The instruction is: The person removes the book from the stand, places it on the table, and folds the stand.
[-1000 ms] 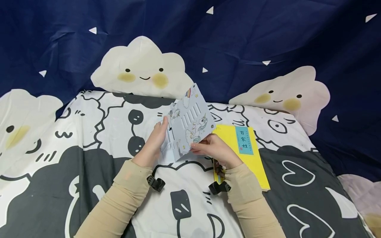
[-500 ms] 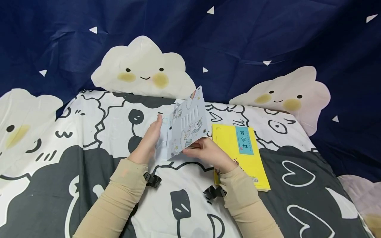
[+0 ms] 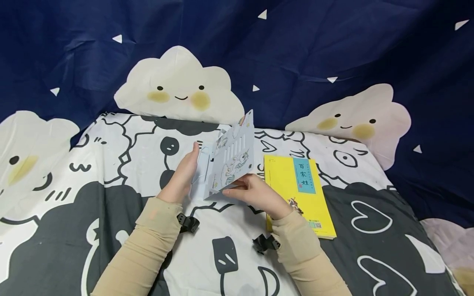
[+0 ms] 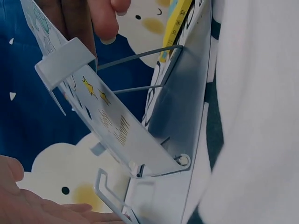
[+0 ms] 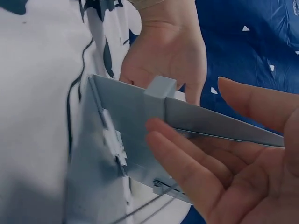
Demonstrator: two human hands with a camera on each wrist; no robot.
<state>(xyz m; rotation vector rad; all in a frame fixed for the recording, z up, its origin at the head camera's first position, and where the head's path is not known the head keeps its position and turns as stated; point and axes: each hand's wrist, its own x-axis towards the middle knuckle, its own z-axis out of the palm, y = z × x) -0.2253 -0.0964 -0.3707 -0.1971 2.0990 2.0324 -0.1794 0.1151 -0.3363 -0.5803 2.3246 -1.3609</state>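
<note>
A unicorn-print folding stand (image 3: 222, 164) sits half unfolded mid-scene, its raised panel (image 3: 237, 152) joined to the base (image 3: 200, 181) by thin wires (image 4: 140, 56). The left hand (image 3: 180, 174), fingers outstretched, rests at the base's left edge, apparently steadying it; the right hand (image 3: 257, 195), thumb spread and fingers loose behind the panel, seemingly supports its tilt. Right, a yellow book (image 3: 303, 201) lies on cartoon-print cloth (image 3: 200, 246); beyond hangs a navy curtain (image 3: 289, 45).

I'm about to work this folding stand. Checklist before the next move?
1. Unicorn panel raised off the base: ok, tilted up.
2. Wire support locked in place: cannot tell; it spans panel and base.
3. Right hand clear of the hinge: ok.
4. Left hand at the base's left side: ok.
5. Yellow book apart from the stand: ok, flat on the bedding.
</note>
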